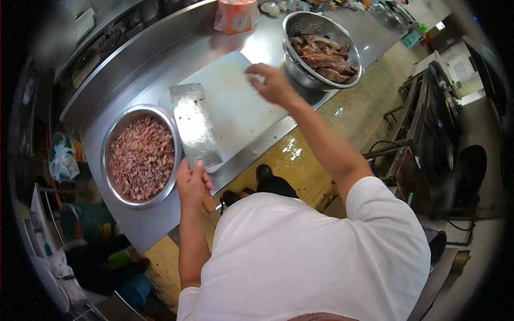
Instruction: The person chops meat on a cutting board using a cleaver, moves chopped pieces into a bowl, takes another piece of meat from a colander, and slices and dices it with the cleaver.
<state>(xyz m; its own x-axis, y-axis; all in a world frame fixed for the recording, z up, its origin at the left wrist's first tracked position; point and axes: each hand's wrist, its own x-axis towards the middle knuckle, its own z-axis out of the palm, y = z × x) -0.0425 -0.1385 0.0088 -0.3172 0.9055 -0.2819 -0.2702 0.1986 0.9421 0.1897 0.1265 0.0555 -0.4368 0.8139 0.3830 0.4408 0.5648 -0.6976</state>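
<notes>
A steel tabletop (267,40) with a raised, curving back edge (160,38) runs diagonally through a cluttered kitchen, its metal catching bright, whitish glints. Beside it, the floor (289,176) is yellowish and shiny with reflected light, turning greyer toward the right, where dark metal equipment (423,134) stands in a row before a pale wall (461,67). A small bright light (440,25) shows at the far upper right; a dark green bin (88,220) and a blue bucket (136,289) sit at lower left.

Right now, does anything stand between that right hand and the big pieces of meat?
Only the side of the metal colander stands between the right hand and the large meat pieces inside it; nothing visible covers its open top.
</notes>
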